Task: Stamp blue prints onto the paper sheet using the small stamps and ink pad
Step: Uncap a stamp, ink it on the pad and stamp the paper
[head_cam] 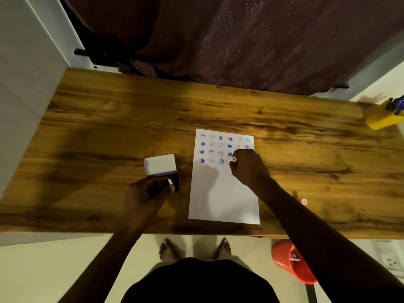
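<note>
I see the white paper sheet lying flat on the wooden table, its far half covered in rows of blue hearts and smiley faces. My right hand pinches a small pale stamp against the sheet. Left of the sheet, my left hand grips the open white ink pad.

Before you stands a wood-grain table; behind its far edge hangs a patterned maroon curtain, left of it a white wall, beneath it pale floor.
</note>
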{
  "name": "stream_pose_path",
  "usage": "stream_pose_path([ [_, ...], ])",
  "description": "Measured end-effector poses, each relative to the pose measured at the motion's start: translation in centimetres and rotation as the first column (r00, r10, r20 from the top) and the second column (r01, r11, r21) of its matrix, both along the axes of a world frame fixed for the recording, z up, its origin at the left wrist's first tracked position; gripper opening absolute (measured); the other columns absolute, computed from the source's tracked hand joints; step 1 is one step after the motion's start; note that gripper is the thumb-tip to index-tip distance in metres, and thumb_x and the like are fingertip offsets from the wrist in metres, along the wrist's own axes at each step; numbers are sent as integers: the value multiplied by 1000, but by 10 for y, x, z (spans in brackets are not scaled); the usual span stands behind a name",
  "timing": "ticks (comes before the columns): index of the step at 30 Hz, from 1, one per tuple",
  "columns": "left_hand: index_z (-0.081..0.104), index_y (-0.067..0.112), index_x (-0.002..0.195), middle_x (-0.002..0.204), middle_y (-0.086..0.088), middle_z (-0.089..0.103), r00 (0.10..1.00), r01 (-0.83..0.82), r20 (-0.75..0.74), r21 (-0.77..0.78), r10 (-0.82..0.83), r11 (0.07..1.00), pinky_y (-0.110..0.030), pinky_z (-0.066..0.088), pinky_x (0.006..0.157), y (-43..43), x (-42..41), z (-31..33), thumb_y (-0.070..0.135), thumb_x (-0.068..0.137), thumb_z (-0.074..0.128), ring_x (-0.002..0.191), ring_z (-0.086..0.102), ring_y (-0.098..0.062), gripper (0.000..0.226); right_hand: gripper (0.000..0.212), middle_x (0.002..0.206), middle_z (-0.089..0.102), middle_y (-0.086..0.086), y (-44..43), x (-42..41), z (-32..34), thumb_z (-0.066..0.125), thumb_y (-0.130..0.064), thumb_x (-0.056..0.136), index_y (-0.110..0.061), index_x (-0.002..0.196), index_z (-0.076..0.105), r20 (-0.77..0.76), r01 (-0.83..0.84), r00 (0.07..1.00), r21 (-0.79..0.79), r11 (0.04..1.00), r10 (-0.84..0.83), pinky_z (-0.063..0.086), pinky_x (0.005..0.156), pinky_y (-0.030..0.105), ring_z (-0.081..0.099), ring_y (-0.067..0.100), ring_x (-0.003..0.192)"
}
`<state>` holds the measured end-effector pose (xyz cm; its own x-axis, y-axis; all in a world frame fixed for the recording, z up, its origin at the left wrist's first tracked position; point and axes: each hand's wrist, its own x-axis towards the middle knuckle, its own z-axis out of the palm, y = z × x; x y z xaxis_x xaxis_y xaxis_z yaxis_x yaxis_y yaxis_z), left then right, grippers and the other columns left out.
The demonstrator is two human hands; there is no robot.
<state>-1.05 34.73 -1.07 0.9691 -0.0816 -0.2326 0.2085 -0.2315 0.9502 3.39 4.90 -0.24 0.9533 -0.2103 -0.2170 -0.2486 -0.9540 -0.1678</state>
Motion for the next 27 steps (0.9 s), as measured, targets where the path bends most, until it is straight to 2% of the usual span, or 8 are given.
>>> stream_pose_path([
  [3,68,36,107,114,6,75,1000,7,-9,-19,-7,1000,-37,52,102,-4,1,3,11,85,81,110,71,-11,36,32,117,71,12,1,2,-5,63,-33,95,-9,116,68,4,24,1000,-1,1000,-24,56,87,36,68,29,105],
  [5,67,38,106,115,4,75,1000,6,-29,-34,-7,999,-37,51,102,-7,2,4,12,85,81,111,71,-13,37,32,115,72,12,2,3,-8,67,-32,93,-9,114,68,8,45,999,-5,999,-45,56,82,34,70,29,102],
  [11,71,24,115,110,12,75,999,4,-32,-3,-4,1000,-14,50,91,-19,3,7,16,83,83,97,70,15,35,28,104,72,14,8,11,-4,76,-26,83,-8,102,66,-17,44,999,-14,999,-44,40,64,27,69,30,95],
  [16,73,34,97,99,6,81,1000,8,-3,-45,-8,999,-24,55,89,-26,3,20,15,84,83,97,76,-8,25,35,111,70,13,4,13,4,76,-25,85,-6,113,65,-41,53,998,23,998,-52,49,69,28,68,29,99],
  [19,76,36,93,96,7,81,999,26,28,-74,-24,997,-24,56,85,-30,1,30,16,85,82,94,77,-10,23,39,118,68,15,-5,18,10,76,-26,87,-4,116,64,-74,-4,997,50,999,8,48,76,30,65,31,107],
  [23,78,27,99,96,6,82,999,27,40,-67,-24,997,-32,60,88,-40,-2,36,13,84,83,93,78,-13,22,39,112,74,13,-27,24,30,78,-34,86,-1,105,74,-102,67,994,244,967,-43,46,79,27,67,27,107],
  [25,78,32,96,97,7,82,999,28,45,-69,-25,997,-31,59,88,-47,-4,38,13,83,84,94,77,-10,24,29,90,78,15,-40,19,43,82,-28,82,0,86,79,-66,188,982,482,856,-179,52,78,31,72,26,85],
  [27,77,40,91,97,9,82,998,41,47,-68,-38,997,-26,58,87,-59,-6,39,15,83,84,95,76,-7,28,20,76,73,17,-51,5,56,85,-15,79,4,80,77,-63,252,944,769,587,-323,56,69,33,66,26,68],
])
